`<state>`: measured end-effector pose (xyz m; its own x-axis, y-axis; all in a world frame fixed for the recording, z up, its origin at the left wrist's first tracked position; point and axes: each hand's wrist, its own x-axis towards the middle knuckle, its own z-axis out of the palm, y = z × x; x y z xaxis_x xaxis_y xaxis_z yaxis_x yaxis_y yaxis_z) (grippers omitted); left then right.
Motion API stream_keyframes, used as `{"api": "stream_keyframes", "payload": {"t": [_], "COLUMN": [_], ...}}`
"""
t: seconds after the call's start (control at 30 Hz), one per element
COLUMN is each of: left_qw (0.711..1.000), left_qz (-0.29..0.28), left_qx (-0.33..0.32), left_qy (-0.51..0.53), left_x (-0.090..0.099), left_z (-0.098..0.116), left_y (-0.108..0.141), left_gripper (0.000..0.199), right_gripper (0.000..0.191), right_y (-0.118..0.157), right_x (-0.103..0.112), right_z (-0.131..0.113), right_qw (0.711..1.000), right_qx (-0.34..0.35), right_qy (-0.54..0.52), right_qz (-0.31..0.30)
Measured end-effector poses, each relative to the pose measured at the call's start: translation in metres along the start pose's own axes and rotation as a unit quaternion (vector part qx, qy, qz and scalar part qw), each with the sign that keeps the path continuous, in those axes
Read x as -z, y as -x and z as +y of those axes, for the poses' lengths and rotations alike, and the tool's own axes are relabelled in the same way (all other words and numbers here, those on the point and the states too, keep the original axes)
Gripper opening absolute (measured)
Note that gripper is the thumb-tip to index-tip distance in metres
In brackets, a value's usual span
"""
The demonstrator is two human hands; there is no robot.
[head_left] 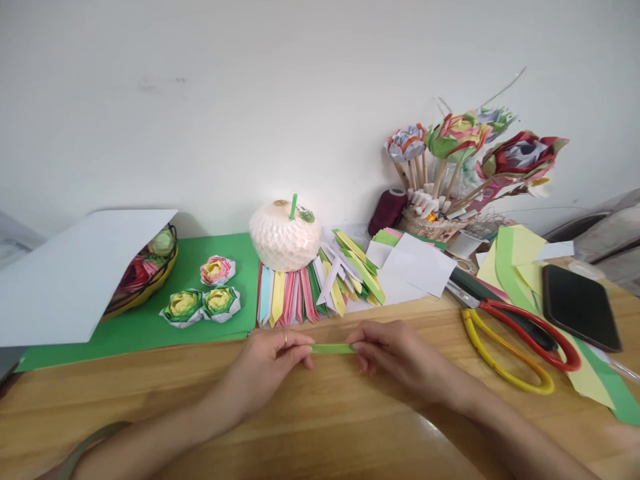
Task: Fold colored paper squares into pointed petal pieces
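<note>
A narrow green paper strip (332, 349) is stretched level between my two hands, just above the wooden table. My left hand (273, 360) pinches its left end and wears a ring on one finger. At the other end, my right hand (387, 350) grips the strip between thumb and fingers. Right behind them lie rows of folded paper pieces (295, 297) in pink, yellow, blue and white. More folded pieces (357, 263) in green, yellow and lilac are heaped beside these. The strip's two tips are hidden by my fingers.
Scissors (520, 333) with red and yellow handles and a black phone (580, 307) lie at right. A white textured ornament (285, 233) stands behind. Paper flowers (203, 303) sit on green card (195, 253) at left, near a basket (170, 267). Stemmed flowers (460, 137) rise back right.
</note>
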<state>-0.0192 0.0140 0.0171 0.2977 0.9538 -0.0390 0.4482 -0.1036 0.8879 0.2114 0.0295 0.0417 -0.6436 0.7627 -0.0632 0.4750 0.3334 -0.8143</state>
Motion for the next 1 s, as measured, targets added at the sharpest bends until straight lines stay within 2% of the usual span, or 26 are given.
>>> {"api": "stream_keyframes", "payload": {"t": [0.1, 0.2, 0.33, 0.43, 0.5, 0.57, 0.63, 0.67, 0.83, 1.0], "left_qw": [0.999, 0.999, 0.998, 0.997, 0.994, 0.990, 0.989, 0.989, 0.993, 0.994], "left_qz": [0.013, 0.030, 0.046, 0.057, 0.079, 0.106, 0.116, 0.110, 0.056, 0.040], "left_qx": [0.033, 0.014, -0.032, -0.029, -0.019, -0.010, -0.009, -0.012, -0.032, -0.026], "left_qy": [0.022, 0.018, 0.030, 0.050, 0.070, 0.087, 0.096, 0.099, 0.103, 0.101], "left_x": [0.000, 0.000, 0.001, 0.002, 0.004, 0.006, 0.006, 0.005, 0.001, 0.002], "left_z": [0.001, 0.002, 0.000, -0.002, -0.001, 0.000, 0.001, 0.002, 0.000, -0.003], "left_y": [0.000, 0.000, 0.001, -0.001, -0.003, -0.004, -0.004, -0.004, 0.000, 0.001], "left_gripper": [0.021, 0.024, 0.024, 0.027, 0.027, 0.026, 0.024, 0.023, 0.017, 0.017], "right_gripper": [0.027, 0.026, 0.026, 0.027, 0.029, 0.031, 0.034, 0.036, 0.032, 0.032], "right_y": [0.000, -0.001, -0.001, 0.001, 0.002, 0.001, -0.004, -0.007, -0.017, -0.005], "right_x": [-0.001, 0.000, 0.007, 0.013, 0.017, 0.019, 0.021, 0.022, 0.038, 0.068], "right_z": [0.003, 0.004, 0.002, 0.003, 0.008, 0.015, 0.022, 0.025, 0.034, 0.060], "right_qw": [0.999, 0.998, 0.999, 0.998, 0.996, 0.980, 0.944, 0.930, 0.902, 0.842], "right_qx": [-0.031, -0.053, -0.012, 0.006, 0.001, -0.014, -0.028, -0.030, -0.022, -0.081], "right_qy": [-0.007, -0.026, -0.041, -0.047, -0.028, 0.021, 0.081, 0.104, 0.211, 0.321], "right_qz": [0.019, 0.035, 0.031, 0.037, 0.086, 0.199, 0.319, 0.352, 0.375, 0.427]}}
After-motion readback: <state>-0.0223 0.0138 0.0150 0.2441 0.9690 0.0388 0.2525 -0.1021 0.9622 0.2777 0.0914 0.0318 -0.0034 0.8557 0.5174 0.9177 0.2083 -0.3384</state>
